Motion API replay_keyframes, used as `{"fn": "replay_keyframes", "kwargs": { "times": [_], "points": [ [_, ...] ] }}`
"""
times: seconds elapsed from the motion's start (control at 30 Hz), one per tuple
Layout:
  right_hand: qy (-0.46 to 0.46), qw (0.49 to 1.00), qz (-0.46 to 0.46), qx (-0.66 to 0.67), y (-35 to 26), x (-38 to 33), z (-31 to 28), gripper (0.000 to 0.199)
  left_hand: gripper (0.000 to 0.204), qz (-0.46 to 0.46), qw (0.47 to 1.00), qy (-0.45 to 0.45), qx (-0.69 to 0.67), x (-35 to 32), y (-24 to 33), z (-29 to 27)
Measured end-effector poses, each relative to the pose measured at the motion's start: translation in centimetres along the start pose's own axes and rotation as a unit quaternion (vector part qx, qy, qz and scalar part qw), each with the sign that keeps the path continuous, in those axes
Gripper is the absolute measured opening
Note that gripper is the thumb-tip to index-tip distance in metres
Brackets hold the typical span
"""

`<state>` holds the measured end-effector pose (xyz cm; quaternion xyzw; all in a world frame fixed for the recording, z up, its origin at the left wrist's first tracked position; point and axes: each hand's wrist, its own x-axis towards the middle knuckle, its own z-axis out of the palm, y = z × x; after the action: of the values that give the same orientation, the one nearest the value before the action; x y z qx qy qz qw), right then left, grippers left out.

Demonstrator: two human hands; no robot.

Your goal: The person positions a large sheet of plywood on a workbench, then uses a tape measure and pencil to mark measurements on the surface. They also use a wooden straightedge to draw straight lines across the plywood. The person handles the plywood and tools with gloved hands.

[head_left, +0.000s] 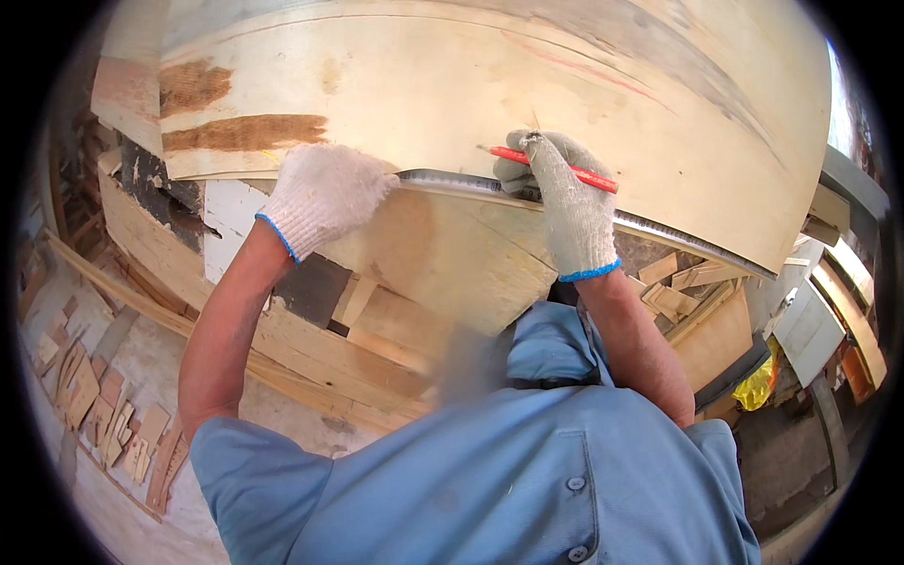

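Observation:
My left hand (325,193), in a white knit glove with a blue cuff, is closed at the front edge of a large plywood sheet (414,94). From it a grey metal measuring strip (450,179) runs right along that edge; its left end is hidden in my fist. I cannot tell whether it is a ruler or a tape blade. Similarly gloved, my right hand (572,202) grips a red pencil (593,179) between thumb and fingers, its tip pointing left over the plywood. The lower fingers of this hand cover part of the strip.
Brown stains (245,134) mark the sheet's left part. Beneath it lie more boards (452,240) and long planks (311,353). Wood scraps (118,414) cover the floor at left. Offcuts (702,273), leaning panels (812,325) and a yellow bag (756,381) are at right.

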<state>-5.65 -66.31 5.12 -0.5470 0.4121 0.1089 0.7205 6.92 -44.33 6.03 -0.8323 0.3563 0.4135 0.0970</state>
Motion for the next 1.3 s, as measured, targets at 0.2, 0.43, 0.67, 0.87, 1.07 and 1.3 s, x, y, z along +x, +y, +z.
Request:
{"fn": "replay_keyframes", "kwargs": {
  "times": [0.2, 0.43, 0.67, 0.87, 1.07, 1.3],
  "points": [
    [-0.01, 0.999, -0.033, 0.033, 0.5, 0.4, -1.1, 0.036, 0.035, 0.034, 0.999, 0.02, 0.034, 0.5, -0.2, 0.5],
    [0.074, 0.99, -0.116, 0.034, -0.2, 2.1, -9.9, 0.042, 0.036, 0.013, 0.999, 0.023, 0.037, 0.1, 0.4, 0.4],
    [0.095, 0.977, -0.112, 0.153, -0.2, 2.8, -14.6, 0.041, 0.033, 0.013, 0.997, 0.025, 0.068, 0.0, 0.9, -0.4],
    [0.084, 0.972, -0.115, 0.188, 2.2, 5.3, -16.4, 0.023, 0.022, 0.133, 0.964, 0.123, 0.192, -0.6, 0.8, 1.3],
    [0.055, 0.986, -0.029, 0.156, -2.3, 2.4, -17.3, 0.03, 0.029, 0.108, 0.991, 0.045, -0.065, 0.1, 18.4, 0.7],
    [0.057, 0.929, -0.358, 0.069, -1.9, -6.1, -31.8, 0.032, 0.032, 0.173, 0.927, 0.036, -0.332, 3.5, 37.5, 6.5]
  ]
}}
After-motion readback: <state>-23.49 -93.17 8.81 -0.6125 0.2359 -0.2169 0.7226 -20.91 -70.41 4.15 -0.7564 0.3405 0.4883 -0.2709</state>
